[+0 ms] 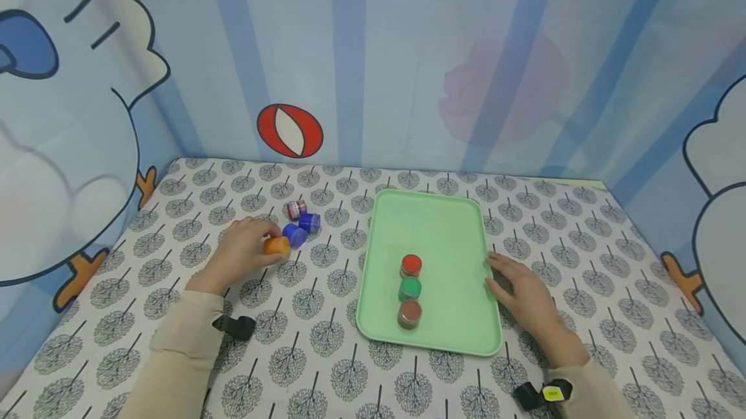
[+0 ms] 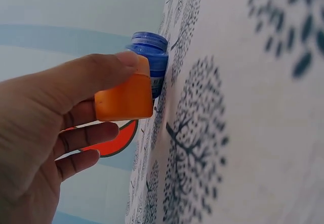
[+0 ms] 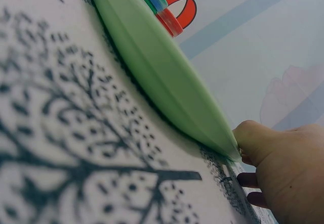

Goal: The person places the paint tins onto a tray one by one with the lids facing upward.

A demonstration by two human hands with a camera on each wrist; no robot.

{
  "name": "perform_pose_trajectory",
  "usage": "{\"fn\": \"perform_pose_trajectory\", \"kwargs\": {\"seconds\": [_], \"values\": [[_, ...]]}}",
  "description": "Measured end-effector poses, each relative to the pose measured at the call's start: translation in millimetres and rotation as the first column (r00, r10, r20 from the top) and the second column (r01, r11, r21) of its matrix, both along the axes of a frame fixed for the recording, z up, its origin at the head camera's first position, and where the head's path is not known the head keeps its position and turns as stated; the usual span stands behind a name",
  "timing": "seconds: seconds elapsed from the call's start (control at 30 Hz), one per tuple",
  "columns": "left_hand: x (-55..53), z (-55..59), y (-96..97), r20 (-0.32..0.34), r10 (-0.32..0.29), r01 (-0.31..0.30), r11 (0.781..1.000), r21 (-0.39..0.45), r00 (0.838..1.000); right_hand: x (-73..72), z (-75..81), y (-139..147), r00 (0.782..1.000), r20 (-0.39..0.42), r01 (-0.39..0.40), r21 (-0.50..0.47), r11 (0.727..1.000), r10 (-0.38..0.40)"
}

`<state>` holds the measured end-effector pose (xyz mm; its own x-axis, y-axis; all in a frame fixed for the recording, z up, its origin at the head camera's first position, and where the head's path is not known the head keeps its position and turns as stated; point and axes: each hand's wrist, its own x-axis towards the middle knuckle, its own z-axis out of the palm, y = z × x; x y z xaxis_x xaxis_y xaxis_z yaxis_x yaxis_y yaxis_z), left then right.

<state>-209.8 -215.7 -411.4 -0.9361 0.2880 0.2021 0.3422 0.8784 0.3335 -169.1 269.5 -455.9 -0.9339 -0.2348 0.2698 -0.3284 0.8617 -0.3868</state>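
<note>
My left hand pinches a small orange jar between thumb and fingers, seen closely in the left wrist view as an orange jar. Just past it, two blue jars lie on the cloth, with a jar with a red-and-white label behind them. A light green tray is right of the middle and carries a red-lidded jar, a green-lidded jar and a brown-lidded jar in a column. My right hand holds the tray's right rim; its lower fingers are partly hidden.
A white cloth with dark tree prints covers the table. Behind it hangs a blue striped backdrop with cartoon figures and a red ball picture. Each wrist wears a small black device.
</note>
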Motion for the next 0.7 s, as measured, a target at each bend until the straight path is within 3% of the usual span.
{"fn": "perform_pose_trajectory", "kwargs": {"seconds": [0.17,0.4,0.7], "values": [[0.5,1.0,5.6,0.019,-0.005,0.004,0.999,0.037,1.000,-0.4,-0.7,0,1.000,-0.005,-0.002,-0.001,1.000,0.002],[-0.7,-0.7,8.9,-0.016,-0.035,0.035,0.999,0.021,0.999,-0.9,-2.2,0,0.999,-0.040,-0.013,-0.007,1.000,0.013],[2.0,2.0,20.1,0.008,-0.038,0.037,0.994,0.099,0.999,-1.1,-1.6,0,0.999,-0.031,-0.009,-0.001,1.000,0.009]]}}
